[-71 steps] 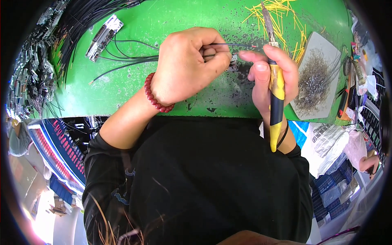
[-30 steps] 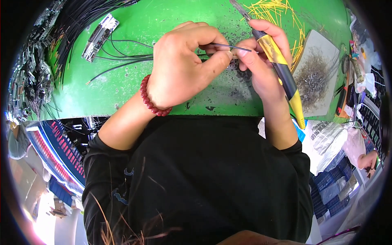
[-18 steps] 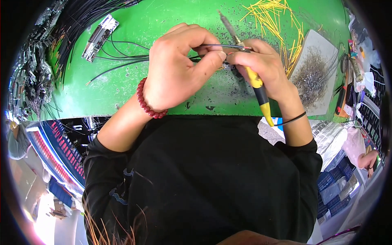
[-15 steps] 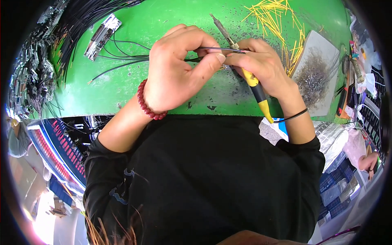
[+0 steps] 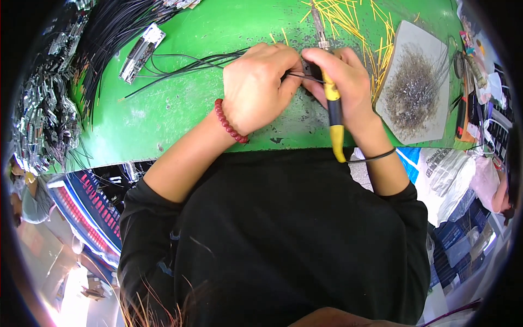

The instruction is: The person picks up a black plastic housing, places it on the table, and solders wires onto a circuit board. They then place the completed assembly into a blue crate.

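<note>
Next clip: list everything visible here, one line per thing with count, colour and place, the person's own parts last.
soldering iron: one, yellow and black handle, metal tip pointing away, in the right hand.
thin black wire: one, pinched between both hands.
loose black wires: several, on the bench left of the hands.
black cable bundle: one mass, far left of the bench.
metal connector piece: one, silver, upper left of the bench.
yellow wire pieces: many, scattered at the far edge.
grey pad: one, heaped with grey wire scraps, right of the hands.
bench: one, green.
bead bracelet: one, red, left wrist.
left hand: pinching the wire.
right hand: gripping the iron.
</note>
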`<action>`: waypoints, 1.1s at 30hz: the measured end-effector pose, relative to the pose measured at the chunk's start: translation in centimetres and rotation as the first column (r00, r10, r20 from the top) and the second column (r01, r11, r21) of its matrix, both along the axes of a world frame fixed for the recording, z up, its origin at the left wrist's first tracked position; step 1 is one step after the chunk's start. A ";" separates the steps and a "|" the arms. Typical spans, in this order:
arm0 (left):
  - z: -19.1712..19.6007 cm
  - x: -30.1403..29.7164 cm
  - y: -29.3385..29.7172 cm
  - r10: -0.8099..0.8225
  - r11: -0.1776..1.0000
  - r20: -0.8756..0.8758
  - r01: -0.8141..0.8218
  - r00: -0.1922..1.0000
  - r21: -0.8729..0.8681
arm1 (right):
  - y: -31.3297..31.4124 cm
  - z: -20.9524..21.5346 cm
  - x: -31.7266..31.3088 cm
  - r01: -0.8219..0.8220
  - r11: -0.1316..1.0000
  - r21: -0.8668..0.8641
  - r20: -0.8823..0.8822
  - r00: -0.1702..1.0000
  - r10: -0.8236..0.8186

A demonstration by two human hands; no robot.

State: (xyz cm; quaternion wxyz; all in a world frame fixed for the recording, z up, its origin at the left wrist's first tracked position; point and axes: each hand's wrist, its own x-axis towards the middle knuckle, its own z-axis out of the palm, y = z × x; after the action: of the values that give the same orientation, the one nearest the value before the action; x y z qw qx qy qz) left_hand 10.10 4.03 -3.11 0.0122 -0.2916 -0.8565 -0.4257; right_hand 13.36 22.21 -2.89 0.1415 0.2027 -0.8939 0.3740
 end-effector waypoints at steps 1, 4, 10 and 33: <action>-0.3 0.1 0.1 0.010 1.000 -0.028 -0.010 1.000 0.007 | 0.6 0.2 0.2 -0.001 0.998 -0.069 0.058 0.998 0.005; -0.7 0.3 0.2 0.032 0.999 -0.058 -0.031 0.998 0.012 | 2.5 0.5 2.5 0.173 0.890 -0.421 0.248 0.966 -0.071; -0.5 0.2 0.8 0.015 1.000 -0.102 -0.015 0.995 -0.004 | 8.0 1.6 7.8 0.388 0.761 -0.520 0.287 0.919 -0.272; 0.4 0.6 1.8 0.004 0.992 -0.072 -0.013 0.997 -0.124 | 22.3 -0.8 12.8 0.651 0.252 -0.716 0.197 0.536 -0.821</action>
State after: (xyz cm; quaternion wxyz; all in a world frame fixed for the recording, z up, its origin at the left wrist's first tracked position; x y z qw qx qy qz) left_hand 10.71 5.85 -2.70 0.0264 -0.3030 -0.8818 -0.3605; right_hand 26.14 44.49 -3.73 0.4630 -0.2755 -0.6340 0.5548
